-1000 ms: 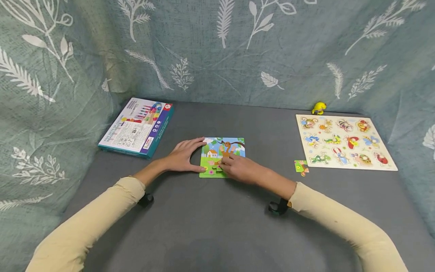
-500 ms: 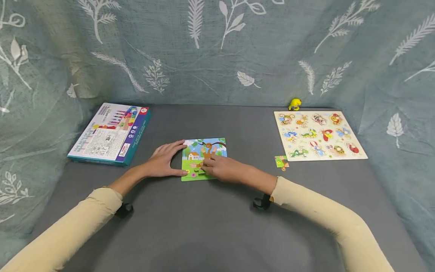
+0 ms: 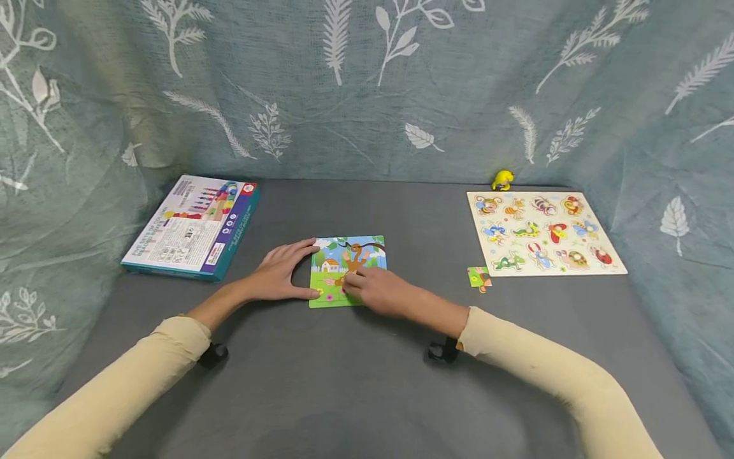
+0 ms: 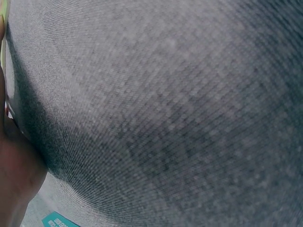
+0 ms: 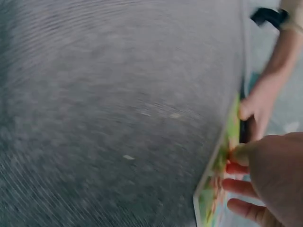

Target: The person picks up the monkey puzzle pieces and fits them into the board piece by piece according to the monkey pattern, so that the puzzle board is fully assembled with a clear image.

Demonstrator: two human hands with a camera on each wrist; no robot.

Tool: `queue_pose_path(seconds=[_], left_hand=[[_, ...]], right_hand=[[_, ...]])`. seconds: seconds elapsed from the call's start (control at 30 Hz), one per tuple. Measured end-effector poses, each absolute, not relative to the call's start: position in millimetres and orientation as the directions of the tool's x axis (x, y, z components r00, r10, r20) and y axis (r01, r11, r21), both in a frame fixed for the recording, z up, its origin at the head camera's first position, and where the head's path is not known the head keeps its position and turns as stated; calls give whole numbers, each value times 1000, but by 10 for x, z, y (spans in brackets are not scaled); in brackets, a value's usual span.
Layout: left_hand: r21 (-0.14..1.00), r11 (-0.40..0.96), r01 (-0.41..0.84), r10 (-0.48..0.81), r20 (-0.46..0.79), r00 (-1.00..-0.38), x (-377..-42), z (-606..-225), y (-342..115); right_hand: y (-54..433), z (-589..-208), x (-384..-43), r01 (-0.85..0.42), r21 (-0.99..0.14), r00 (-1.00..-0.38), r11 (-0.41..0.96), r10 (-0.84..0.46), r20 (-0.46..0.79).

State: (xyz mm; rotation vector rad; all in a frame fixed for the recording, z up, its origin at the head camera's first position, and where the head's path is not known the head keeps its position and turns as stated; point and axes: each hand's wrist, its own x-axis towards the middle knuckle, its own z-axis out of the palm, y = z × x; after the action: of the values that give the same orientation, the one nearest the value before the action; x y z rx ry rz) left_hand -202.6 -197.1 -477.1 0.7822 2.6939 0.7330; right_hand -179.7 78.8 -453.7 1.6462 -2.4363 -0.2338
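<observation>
A square jigsaw puzzle (image 3: 329, 284) with a monkey, a small house and green grass lies mid-table in the head view. My left hand (image 3: 279, 273) frames its left side, fingertips at the upper left corner and thumb at the lower left. The right hand (image 3: 381, 290) covers the lower right part, thumb and forefinger close together on a puzzle piece there, mostly hidden by the hand. In the right wrist view, the right hand's other fingers (image 5: 241, 187) reach over the puzzle. One loose jigsaw piece (image 3: 479, 278), green and brown, lies farther right.
A cream wooden board (image 3: 539, 241) with insect pictures lies at the back right, its corner close to the loose piece. Behind it is a small yellow toy (image 3: 502, 180). A flat teal-and-white box (image 3: 186, 229) lies at the back left. A patterned curtain (image 3: 367, 115) hangs behind the table.
The head view has shifted. Under my right fingers, the raised, offset piece edge seen earlier no longer shows, and the puzzle's lower part looks flatter. The left hand keeps its place.
</observation>
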Motion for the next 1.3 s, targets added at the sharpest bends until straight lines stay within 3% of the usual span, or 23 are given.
queue_pose_path(seconds=[0.1, 0.3, 0.43, 0.53, 0.93, 1.3], left_hand=[[516, 731, 446, 560, -81, -825, -2038, -4778, -1981], [527, 721, 450, 566, -73, -821, -2025, -4779, -1975], [535, 708, 461, 583, -74, -809, -2008, -4791, -1922], [525, 709, 471, 590, -75, -804, -2010, -4810, -1902], [524, 721, 454, 569, -73, -819, -2012, -4764, -2013], [520, 727, 448, 569, -92, -817, -2021, -4757, -2015]], right_hand=[[924, -4461, -1834, -882, 133, -450, 452, -892, 49], [1748, -4449, -1885, -807, -54, -586, 588, -788, 187], [2379, -4506, -1765, -702, -110, -713, 704, -692, 118], [2673, -4547, -1666, -639, -134, -768, 758, -637, 59], [2802, -4405, -1693, -580, -250, -794, 775, -607, -37], [2787, -4360, -1741, -676, -252, -717, 692, -697, 9]])
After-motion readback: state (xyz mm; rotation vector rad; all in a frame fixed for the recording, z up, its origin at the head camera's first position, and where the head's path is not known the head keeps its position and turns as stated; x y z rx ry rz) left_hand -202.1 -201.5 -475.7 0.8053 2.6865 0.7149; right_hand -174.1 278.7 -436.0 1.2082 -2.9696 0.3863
